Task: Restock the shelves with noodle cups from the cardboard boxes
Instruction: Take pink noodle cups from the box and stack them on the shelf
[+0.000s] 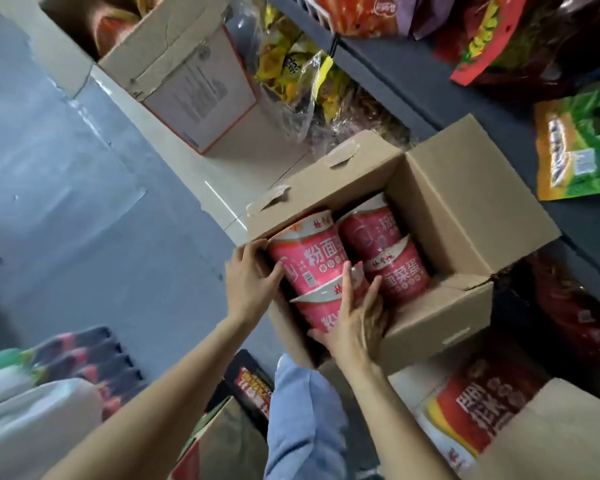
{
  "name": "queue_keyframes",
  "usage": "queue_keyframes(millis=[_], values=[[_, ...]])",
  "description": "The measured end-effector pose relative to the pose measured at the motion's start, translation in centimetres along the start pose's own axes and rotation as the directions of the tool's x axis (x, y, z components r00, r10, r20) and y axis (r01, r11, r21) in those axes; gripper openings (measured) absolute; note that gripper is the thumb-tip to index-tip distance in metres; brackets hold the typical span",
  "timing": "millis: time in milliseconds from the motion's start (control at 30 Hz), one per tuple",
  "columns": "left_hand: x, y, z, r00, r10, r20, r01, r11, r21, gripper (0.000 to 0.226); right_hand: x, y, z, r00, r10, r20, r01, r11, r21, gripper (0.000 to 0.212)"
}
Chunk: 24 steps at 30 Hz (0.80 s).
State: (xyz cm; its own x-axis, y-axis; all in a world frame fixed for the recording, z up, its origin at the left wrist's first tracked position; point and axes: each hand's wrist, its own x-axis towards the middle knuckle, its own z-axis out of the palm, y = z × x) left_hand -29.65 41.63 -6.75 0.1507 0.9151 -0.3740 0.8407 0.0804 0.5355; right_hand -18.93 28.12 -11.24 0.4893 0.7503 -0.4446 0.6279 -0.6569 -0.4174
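While four pink paper noodle cups with white rims (312, 261) lie on their sides inside the open brown cardboard box (465, 216), both hands reach in at the box's near-left corner; the left hand (250, 282) has its fingers spread, the palm against the side of the nearest-left cup and the thumb over the box's left wall; the right hand (357, 323) lies flat with fingers loosely apart across the front cup, its fingertips touching the cup beside it; neither hand has a cup lifted clear of the box. Beyond the box's right flap stands a dark grey metal shelf (430, 91) carrying green, red and purple snack bags (582, 150); behind the box's far-left flap a clear plastic bag of yellow packets (295, 74) sits beside a second open cardboard box with a white printed side (194, 95); left of the box spreads the grey floor (66, 168); below it a light blue trouser leg (302, 420) shows.
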Motion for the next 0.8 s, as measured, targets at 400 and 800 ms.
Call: queue_keyframes(millis=[400,800], values=[[0.3,5.7,3.1,0.927,-0.318,0.199,0.355,0.916,-0.188,0.076,4.2,3.0,-9.0,0.999,-0.009,-0.048,0.002,0.989,-0.151,0.142],[3.2,8.0,10.7,0.809,-0.477,0.343,0.587,0.631,-0.507,0.061,4.8,5.9,-10.2,1.000,0.017,-0.006,-0.017,0.998,-0.061,0.143]])
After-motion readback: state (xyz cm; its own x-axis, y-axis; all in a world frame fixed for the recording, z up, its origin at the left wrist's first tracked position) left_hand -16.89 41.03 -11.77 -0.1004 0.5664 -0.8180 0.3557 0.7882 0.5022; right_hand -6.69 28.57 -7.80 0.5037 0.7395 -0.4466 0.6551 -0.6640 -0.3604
